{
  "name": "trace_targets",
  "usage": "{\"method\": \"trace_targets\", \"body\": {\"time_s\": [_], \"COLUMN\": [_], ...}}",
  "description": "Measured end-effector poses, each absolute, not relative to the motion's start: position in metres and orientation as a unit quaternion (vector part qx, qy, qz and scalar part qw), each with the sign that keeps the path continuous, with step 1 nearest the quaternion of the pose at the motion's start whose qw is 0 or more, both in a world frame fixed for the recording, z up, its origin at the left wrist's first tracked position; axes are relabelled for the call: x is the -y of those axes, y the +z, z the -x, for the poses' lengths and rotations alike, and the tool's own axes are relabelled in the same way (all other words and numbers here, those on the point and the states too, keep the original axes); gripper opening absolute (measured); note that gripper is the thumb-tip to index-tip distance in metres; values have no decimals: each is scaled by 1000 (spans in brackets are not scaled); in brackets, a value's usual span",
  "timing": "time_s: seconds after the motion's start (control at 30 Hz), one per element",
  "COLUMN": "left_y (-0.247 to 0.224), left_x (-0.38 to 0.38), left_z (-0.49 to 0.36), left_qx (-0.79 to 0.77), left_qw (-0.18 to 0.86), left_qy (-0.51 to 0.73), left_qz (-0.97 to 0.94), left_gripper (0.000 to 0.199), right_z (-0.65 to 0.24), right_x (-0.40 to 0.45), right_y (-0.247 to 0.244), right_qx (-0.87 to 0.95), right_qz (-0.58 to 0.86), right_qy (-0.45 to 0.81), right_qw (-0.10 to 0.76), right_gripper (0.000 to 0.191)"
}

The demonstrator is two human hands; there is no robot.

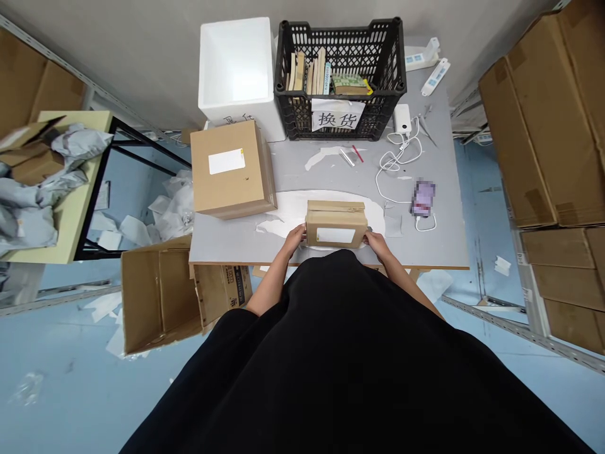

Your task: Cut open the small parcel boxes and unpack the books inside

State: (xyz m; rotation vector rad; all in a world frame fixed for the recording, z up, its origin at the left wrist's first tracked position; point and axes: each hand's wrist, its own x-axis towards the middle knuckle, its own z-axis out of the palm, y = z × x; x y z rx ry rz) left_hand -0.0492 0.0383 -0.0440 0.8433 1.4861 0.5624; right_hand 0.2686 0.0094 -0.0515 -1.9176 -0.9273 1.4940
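A small taped cardboard box [336, 217] sits on a white patch [288, 202] of the grey table, close to the front edge. A white label [335, 235] shows on the side facing me. My left hand [296, 238] grips the box's left end, its fingers closed against the cardboard. At the right end my right hand [374, 243] holds the box, and a small dark thing shows beside its fingers. Both hands' fingertips are partly hidden. Left of the box stands a larger cardboard box [227, 180] with a white label on top.
Behind are a white foam box [235, 69] and a black crate [340, 116] of books. A phone [423, 197] with white cables [394, 157] lies right, near scissors [428, 129]. An open carton [142, 302] stands on the floor; grey parcels [28, 214] lie on the left table.
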Motion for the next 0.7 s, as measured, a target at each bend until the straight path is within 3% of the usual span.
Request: {"method": "trace_targets", "body": {"time_s": [0.23, 0.4, 0.7], "left_y": [-44, -50, -71], "left_x": [-44, -36, -21], "left_z": [49, 50, 46], "left_qx": [-648, -651, -683], "left_qw": [594, 574, 551], "left_qy": [271, 250, 235], "left_qz": [-392, -430, -418], "left_gripper": [52, 28, 27], "right_z": [-271, -273, -270], "right_x": [-22, -24, -19], "right_y": [-41, -43, -56], "right_qx": [343, 331, 307], "right_qz": [764, 779, 786], "right_qy": [498, 485, 499], "right_qw": [226, 219, 194], "right_gripper": [44, 44, 33]}}
